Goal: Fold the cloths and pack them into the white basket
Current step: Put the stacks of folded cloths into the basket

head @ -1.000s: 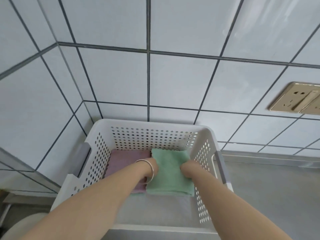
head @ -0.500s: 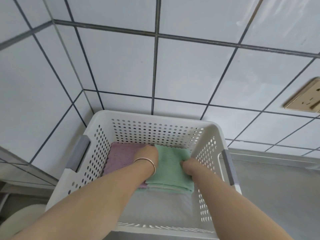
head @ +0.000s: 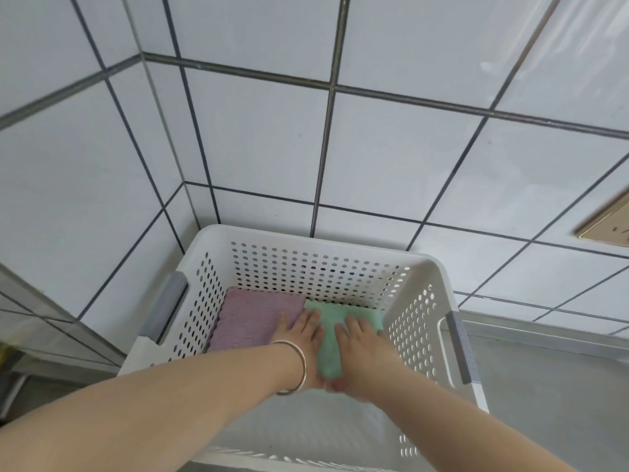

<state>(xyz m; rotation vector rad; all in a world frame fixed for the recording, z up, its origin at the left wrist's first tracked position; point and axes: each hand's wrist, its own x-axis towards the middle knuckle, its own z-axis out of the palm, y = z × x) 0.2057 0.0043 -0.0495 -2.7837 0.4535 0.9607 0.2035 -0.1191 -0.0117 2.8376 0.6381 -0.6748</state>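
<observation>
A white perforated basket (head: 420, 267) stands in the corner against the tiled wall. On its floor at the back lie two folded cloths side by side: a purple cloth (head: 253, 320) on the left and a green cloth (head: 330, 342) on the right. My left hand (head: 301, 335), with a silver bangle on its wrist, lies flat with spread fingers across the seam between the two cloths. My right hand (head: 364, 349) lies flat on the right part of the green cloth. Neither hand grips anything. Both hands cover much of the green cloth.
Tiled walls meet in a corner right behind the basket. A gold wall socket (head: 609, 226) is at the right edge. The grey countertop (head: 551, 396) extends to the right of the basket. Grey handle grips (head: 461, 349) sit on the basket's sides.
Both hands let go of the green cloth's edges and now lie flat on top of it. The cloth sits further back against the basket's rear wall.
</observation>
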